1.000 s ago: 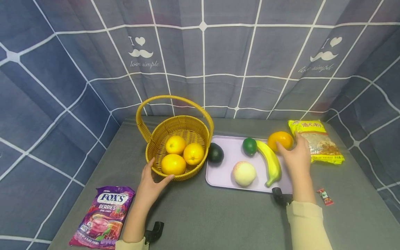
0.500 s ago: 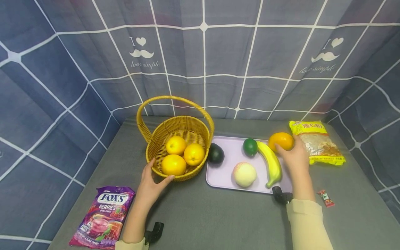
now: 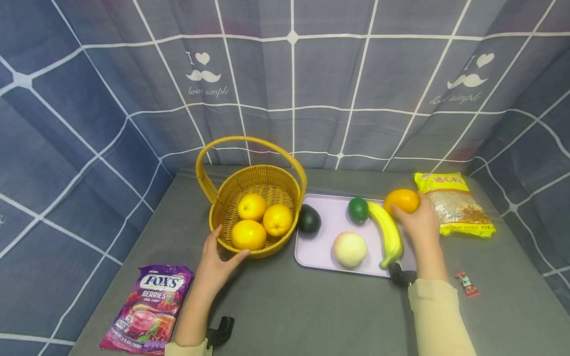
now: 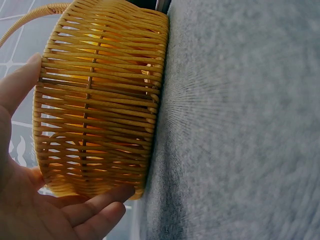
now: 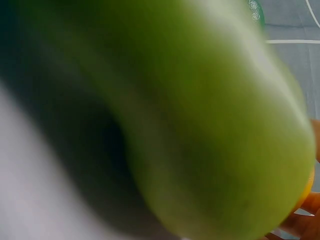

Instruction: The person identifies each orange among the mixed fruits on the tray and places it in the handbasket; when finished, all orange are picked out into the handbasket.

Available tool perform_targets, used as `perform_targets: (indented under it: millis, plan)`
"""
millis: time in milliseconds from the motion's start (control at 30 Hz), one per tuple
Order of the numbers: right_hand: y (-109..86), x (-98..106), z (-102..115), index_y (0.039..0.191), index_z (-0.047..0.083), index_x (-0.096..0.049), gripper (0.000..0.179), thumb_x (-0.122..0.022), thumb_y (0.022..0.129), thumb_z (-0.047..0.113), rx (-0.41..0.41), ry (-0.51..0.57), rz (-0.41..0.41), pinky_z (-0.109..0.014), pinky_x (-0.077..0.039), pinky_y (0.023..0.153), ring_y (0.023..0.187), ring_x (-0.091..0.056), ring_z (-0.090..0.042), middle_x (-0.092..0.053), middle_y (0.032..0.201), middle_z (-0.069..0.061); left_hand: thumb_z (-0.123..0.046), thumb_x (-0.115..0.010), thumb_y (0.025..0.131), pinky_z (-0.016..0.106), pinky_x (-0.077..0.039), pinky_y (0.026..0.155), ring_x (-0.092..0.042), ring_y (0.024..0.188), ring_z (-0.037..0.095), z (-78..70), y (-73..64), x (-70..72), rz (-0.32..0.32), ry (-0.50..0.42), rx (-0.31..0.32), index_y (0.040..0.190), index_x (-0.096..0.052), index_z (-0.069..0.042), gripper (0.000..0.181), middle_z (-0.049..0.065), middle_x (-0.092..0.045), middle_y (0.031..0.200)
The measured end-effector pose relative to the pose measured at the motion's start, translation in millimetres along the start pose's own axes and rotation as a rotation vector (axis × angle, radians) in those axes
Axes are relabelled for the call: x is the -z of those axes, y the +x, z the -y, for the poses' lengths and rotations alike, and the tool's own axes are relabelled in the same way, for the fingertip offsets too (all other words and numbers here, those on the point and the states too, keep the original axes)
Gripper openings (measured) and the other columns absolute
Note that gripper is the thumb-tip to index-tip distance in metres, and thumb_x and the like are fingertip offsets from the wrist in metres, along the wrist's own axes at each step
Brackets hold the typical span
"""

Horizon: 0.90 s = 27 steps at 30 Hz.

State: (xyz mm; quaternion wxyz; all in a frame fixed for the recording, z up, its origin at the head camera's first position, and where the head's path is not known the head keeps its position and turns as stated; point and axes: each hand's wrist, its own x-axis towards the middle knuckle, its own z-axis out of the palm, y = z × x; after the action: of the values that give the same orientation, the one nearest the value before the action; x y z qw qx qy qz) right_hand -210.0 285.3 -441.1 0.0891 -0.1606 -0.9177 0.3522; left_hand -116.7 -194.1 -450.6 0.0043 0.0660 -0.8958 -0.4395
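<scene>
2 hands reach in over the desk point(image 3: 285, 311) from its near edge. The right hand point(image 3: 420, 222) grips an orange fruit point(image 3: 402, 200), thumb on the near left side, fingers round the right; the fruit is at the far right corner of the tray point(image 3: 318, 254), and I cannot tell whether it touches the surface there. The left hand point(image 3: 218, 261) is spread, fingers relaxed, against the outside of the basket point(image 3: 267, 178), with its thumb at the front rim and its other fingers along the left wall.

The basket stands toward the desk's far edge, left of the tray, its handle point(image 3: 251, 140) arching above it, and holds 3 yellow-orange fruits point(image 3: 278, 220).

At the tray's left edge, close against the basket, is a nearly black fruit point(image 3: 309, 220). A small green fruit point(image 3: 358, 210) lies near the far edge, right beside the upper end of a banana point(image 3: 386, 232), which curves down toward the near edge. A pale peach point(image 3: 350, 249) sits close to that near edge, about midway along.

A yellow packet point(image 3: 458, 212) lies toward the desk's far right corner. Nearer the right edge, beside the right sleeve point(image 3: 438, 316), is 1 small red wrapped candy point(image 3: 467, 285). The near left corner carries a purple bag point(image 3: 149, 316) lettered FOX'S BERRIES. A blue-grey curtain point(image 3: 325, 69) with white lines rises behind the far edge, printed 2 times with "love simple".
</scene>
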Motion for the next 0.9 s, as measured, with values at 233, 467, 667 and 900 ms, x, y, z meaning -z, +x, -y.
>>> perform_targets:
  millis: [233, 467, 667, 900]
  plan:
    - [2.4, -1.4, -1.6, 0.151, -0.004, -0.016, 0.091, -0.063, 0.089, 0.045, -0.003, 0.005, 0.001, -0.063, -0.025, 0.105, 0.132, -0.029, -0.052, -0.027, 0.148, -0.033, -0.059, -0.072, 0.078, 0.057, -0.032, 0.106, -0.039, 0.131, 0.041, 0.5, -0.3, 0.0, 0.002, -0.006, 0.001, 0.154, -0.014, -0.018, 0.104, 0.019, -0.014, 0.157]
    - [3.2, -2.3, -2.1, 0.152, -0.002, -0.016, 0.091, -0.063, 0.089, 0.045, -0.018, 0.03, 0.002, -0.062, -0.027, 0.105, 0.131, -0.031, -0.051, -0.028, 0.149, -0.032, -0.06, -0.071, 0.078, 0.058, -0.033, 0.105, -0.039, 0.13, 0.041, 0.0, -0.5, 0.3, -0.001, 0.004, 0.001, 0.154, -0.014, -0.018, 0.105, 0.018, -0.015, 0.157]
    - [2.4, -2.5, -2.1, 0.152, -0.001, -0.018, 0.089, -0.063, 0.089, 0.044, -0.04, 0.057, -0.006, -0.061, -0.028, 0.105, 0.131, -0.033, -0.05, -0.029, 0.149, -0.03, -0.061, -0.071, 0.077, 0.058, -0.033, 0.104, -0.041, 0.129, 0.041, 0.1, -0.1, 0.4, 0.0, 0.001, 0.0, 0.154, -0.014, -0.018, 0.105, 0.019, -0.015, 0.157]
    - [1.3, -3.1, -2.6, 0.15, -0.001, -0.024, 0.088, -0.066, 0.087, 0.042, -0.039, 0.068, -0.044, -0.059, -0.03, 0.105, 0.129, -0.037, -0.048, -0.034, 0.147, -0.028, -0.062, -0.07, 0.077, 0.06, -0.031, 0.105, -0.039, 0.131, 0.041, 0.6, 1.0, 0.5, 0.01, 0.003, 0.009, 0.154, -0.013, -0.019, 0.105, 0.019, -0.013, 0.157]
